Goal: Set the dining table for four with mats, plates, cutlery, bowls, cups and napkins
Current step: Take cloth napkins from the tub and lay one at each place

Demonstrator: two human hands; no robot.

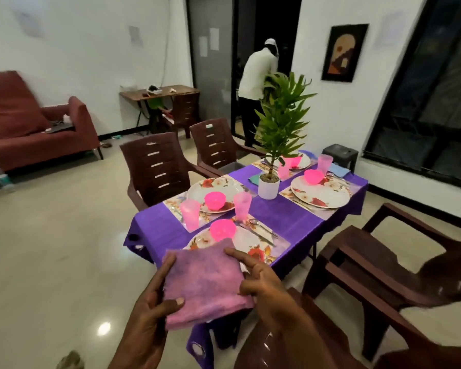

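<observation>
Holding one pink napkin (205, 283), two hands (155, 312) face four plates (320, 194).

White walls enclose a glossy cream tiled floor (51, 235); a maroon fabric sofa (24, 129) stands left, a small wooden side table (160, 93) behind, dark black-framed windows (423, 102) right.

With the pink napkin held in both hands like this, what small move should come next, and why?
Probably lower the folded pink napkin, held between the left hand and right hand, onto the mat beside the nearest plate. That setting already shows a bowl, a cup and cutlery, but no napkin is visible there.
</observation>
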